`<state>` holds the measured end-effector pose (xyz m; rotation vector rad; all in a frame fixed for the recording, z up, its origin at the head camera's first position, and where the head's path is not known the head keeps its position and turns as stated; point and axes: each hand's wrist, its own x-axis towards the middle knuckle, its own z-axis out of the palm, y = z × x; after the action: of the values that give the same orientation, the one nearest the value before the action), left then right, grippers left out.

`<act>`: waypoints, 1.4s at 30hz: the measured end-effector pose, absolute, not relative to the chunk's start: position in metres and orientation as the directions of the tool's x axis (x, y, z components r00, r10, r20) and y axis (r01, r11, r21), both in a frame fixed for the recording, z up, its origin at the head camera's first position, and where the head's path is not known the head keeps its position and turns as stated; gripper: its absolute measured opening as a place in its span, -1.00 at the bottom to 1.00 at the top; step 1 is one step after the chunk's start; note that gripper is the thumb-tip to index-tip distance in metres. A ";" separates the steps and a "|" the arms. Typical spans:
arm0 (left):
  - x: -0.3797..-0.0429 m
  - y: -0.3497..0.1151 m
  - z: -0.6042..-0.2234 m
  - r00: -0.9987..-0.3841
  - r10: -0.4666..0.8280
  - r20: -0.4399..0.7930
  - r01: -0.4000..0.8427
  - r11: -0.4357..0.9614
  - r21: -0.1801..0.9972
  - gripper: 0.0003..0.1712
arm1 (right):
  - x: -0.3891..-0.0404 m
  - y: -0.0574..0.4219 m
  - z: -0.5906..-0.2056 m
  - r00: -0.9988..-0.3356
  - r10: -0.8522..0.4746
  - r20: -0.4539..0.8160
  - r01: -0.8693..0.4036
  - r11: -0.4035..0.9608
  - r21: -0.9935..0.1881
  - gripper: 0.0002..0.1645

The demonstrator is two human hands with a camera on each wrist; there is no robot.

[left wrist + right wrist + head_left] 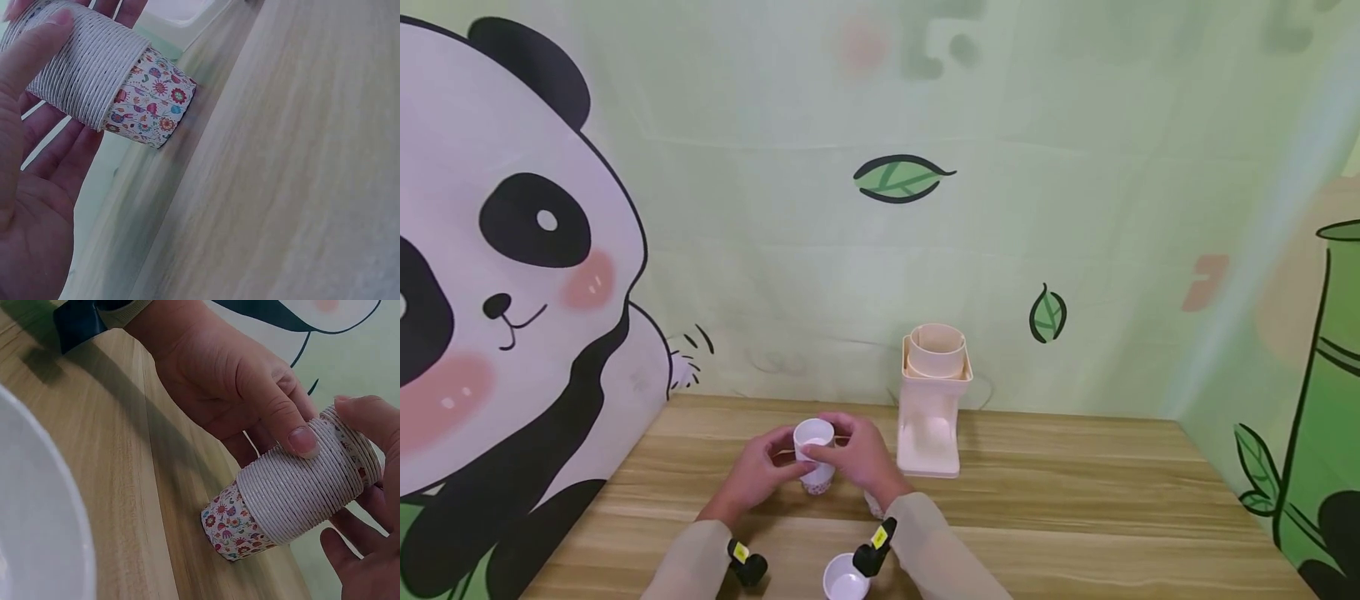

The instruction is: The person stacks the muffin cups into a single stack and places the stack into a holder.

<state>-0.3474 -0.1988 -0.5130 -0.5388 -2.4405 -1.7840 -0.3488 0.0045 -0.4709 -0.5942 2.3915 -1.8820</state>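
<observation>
A stack of nested paper cups (815,454) with a floral print is held tilted above the table between both hands. My left hand (760,471) grips its side, thumb across the stacked rims and fingers behind, as the left wrist view shows. At the upper end my right hand (859,450) holds the top cups between thumb and fingers. In the right wrist view a strip of floral print shows between the top rims and the tight rows of the stack (300,481). The bottom cup's printed wall (153,97) sticks out below.
Behind the right hand stands a pale pink dispenser-like stand (928,425) with a round cylinder (937,352) on top. A white cup (846,577) stands near the table's front, by the right wrist. Another patterned object (873,505) is partly hidden under the right forearm.
</observation>
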 end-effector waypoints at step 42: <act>-0.348 -0.195 -0.519 -0.932 0.213 0.292 0.342 0.260 0.903 -0.33 | -0.309 0.100 -0.491 -0.925 -0.283 0.253 -0.328 0.262 -0.908 -0.30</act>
<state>-0.3485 -0.1954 -0.5189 -0.5328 -2.4033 -1.7681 -0.3087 0.0996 -0.4914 -0.6125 2.5263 -1.8328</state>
